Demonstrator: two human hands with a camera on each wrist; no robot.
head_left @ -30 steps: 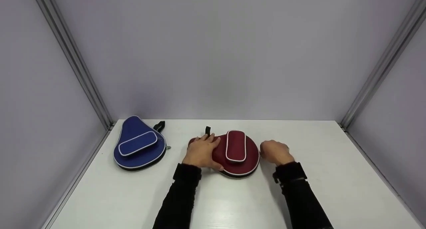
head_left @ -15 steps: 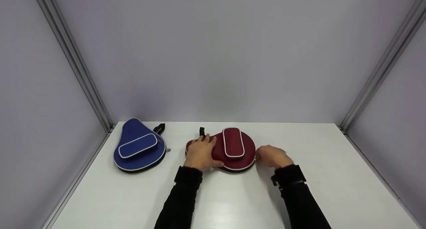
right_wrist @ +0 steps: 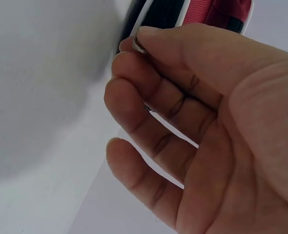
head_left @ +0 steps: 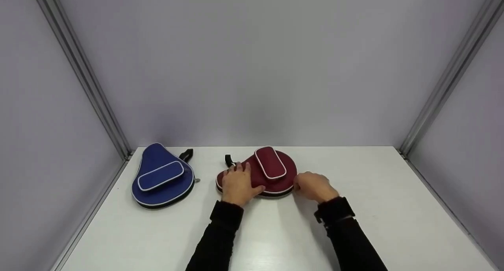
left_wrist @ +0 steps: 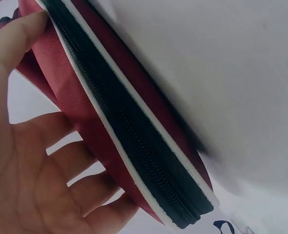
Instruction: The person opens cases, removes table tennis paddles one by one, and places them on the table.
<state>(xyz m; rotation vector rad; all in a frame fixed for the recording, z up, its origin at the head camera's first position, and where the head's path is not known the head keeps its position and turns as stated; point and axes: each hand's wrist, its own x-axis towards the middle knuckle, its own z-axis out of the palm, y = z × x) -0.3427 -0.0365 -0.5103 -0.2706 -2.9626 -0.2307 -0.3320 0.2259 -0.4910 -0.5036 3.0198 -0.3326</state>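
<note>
A dark red table tennis bat case [head_left: 289, 169] with white piping and a raised pocket lies flat on the white table. Its narrow end points left. Over that narrow part rests my left hand [head_left: 238, 185], fingers spread on top and thumb toward the near edge. A black zipper [left_wrist: 129, 126] runs along the case's side in the left wrist view, its teeth meshed there. At the round end, my right hand [head_left: 316, 186] pinches a small metal zipper pull [right_wrist: 138, 46] between thumb and index finger. The other right fingers curl loosely.
To the left lies a blue bat case [head_left: 159, 180] with white piping, a black strap [head_left: 186, 154] and its own zipper pull [head_left: 197, 180]. Grey panels [head_left: 252, 66] stand behind the table [head_left: 393, 223] and at both sides.
The red case has shifted left and turned so its round end swings away from me. Both hands stay on it, and the right hand has moved left with the zipper pull.
</note>
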